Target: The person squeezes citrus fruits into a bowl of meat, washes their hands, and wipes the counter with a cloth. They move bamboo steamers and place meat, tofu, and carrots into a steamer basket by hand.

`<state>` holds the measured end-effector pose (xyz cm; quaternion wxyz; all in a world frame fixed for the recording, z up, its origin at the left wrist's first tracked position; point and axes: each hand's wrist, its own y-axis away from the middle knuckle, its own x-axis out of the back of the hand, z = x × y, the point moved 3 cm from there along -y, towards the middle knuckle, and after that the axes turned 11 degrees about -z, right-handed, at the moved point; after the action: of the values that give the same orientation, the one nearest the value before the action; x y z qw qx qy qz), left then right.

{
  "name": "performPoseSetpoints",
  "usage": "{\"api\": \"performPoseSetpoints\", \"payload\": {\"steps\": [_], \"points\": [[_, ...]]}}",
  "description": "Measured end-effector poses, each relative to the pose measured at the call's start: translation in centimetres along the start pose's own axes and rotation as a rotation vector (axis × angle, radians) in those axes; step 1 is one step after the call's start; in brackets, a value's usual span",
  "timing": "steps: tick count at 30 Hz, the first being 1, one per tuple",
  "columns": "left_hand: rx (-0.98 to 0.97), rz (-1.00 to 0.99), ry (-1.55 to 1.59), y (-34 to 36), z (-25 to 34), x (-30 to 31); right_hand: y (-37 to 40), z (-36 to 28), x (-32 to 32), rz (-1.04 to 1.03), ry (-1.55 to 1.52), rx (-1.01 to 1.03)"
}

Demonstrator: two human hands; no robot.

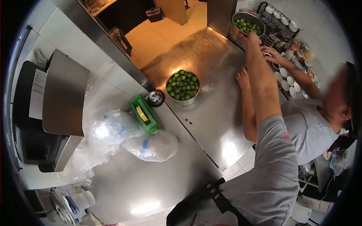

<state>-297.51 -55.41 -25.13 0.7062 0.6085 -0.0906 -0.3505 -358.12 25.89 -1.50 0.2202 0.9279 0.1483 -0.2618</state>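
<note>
My right arm stretches across the counter to the far upper right. There my right hand (252, 39) is closed at the near rim of a metal bowl (236, 31), which holds many small green limes (247, 26). Part of the grip is hidden by the hand itself. My left hand is out of sight. A second round metal container (190, 101), heaped with green limes (182, 85), stands on the steel counter, well to the left of my arm.
A co-worker (301, 124) in a grey shirt leans at the right, one hand (273, 55) near small white cups (288, 83), one forearm on the counter (222, 113). Left are a green tape dispenser (152, 122), a call bell (155, 98), plastic bags (151, 147) and a small yellow-black object (187, 120).
</note>
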Motion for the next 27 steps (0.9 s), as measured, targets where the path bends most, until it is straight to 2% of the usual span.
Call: {"api": "performPoseSetpoints", "payload": {"steps": [3, 4, 5, 7, 8, 12, 14, 17, 18, 21, 24, 26, 27], "points": [[-0.004, 0.006, 0.008, 0.5, -0.4, -0.4, 1.3, 2.1, 0.3, 0.125, -0.055, 0.046], [-0.007, 0.009, 0.01, 0.6, -0.5, -0.6, -0.1, 3.5, 0.8, -0.047, -0.116, 0.061], [-0.007, 0.006, 0.017, 0.7, -0.7, -0.6, -1.5, 4.7, 1.1, -0.049, -0.121, 0.058], [-0.013, 0.01, 0.028, 0.9, -0.9, -0.7, -0.4, 5.9, 1.5, 0.087, -0.114, -0.123], [-0.011, 0.009, 0.034, 1.1, -1.0, -0.6, 0.2, 6.4, 1.7, 0.143, -0.086, -0.111], [-0.025, 0.021, 0.052, 2.0, -1.5, -0.1, 0.3, 8.7, 2.7, 0.147, -0.132, -0.126], [-0.033, 0.02, 0.07, 2.4, -1.8, 0.3, 0.2, 9.2, 3.1, 0.138, -0.053, -0.171], [-0.051, 0.015, 0.115, 2.9, -3.0, 1.2, -1.1, 10.9, 4.2, 0.179, -0.008, -0.135], [-0.059, 0.015, 0.141, 3.1, -3.6, 1.5, -0.9, 11.3, 4.3, 0.171, -0.152, -0.096], [-0.1, 0.009, 0.228, 4.5, -5.4, 3.5, -3.9, 13.0, 4.9, 0.034, -0.138, -0.147], [-0.167, -0.01, 0.373, 7.1, -8.9, 8.0, 0.8, 11.5, 2.9, -0.09, 0.022, -0.188], [-0.224, -0.046, 0.506, 9.7, -11.9, 11.9, 0.1, 12.5, 2.6, -0.413, -0.066, 0.138], [-0.258, -0.081, 0.614, 11.2, -14.1, 14.4, 6.3, 10.2, 3.4, -0.499, -0.07, 0.199]]}}
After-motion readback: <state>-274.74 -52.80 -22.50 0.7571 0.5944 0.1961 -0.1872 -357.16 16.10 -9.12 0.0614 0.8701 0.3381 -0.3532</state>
